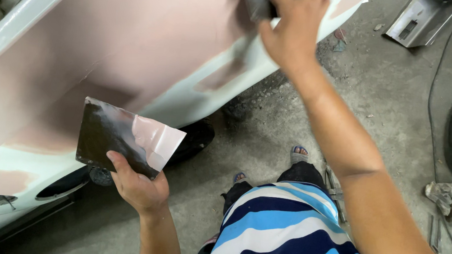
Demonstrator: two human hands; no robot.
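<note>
Your left hand [137,184] is pinching a dark flat board [114,135] by its lower edge, thumb on top and the fingers hidden underneath. There's a smear of pinkish filler [153,138] sitting on the far end of it, away from your palm. The board looks thin and stiff, pretty light I'd guess, but with all the wet stuff loaded on the end away from your grip it'll want to tip that way. A corner pinch like this is fine for holding it level; tilt it much and I'd bet the filler slides. It looks soft and sticky, so keep your thumb off that end.

Your right hand [294,25] is up past the board, pressed onto the car panel [137,36], closed around a grey spreader [258,2] that's mostly cut off by the top of the frame. I can only see a sliver of it, so I can't say how far the blade extends. It reads as a thin flat blade, probably a bit flexy, held from the back edge with the fingers spread over it.

The panel under that hand is already coated in the same dull pink, with white paint showing around the edges. Below your arms is bare concrete floor [268,124], with some tools [444,195] lying off to your right.
</note>
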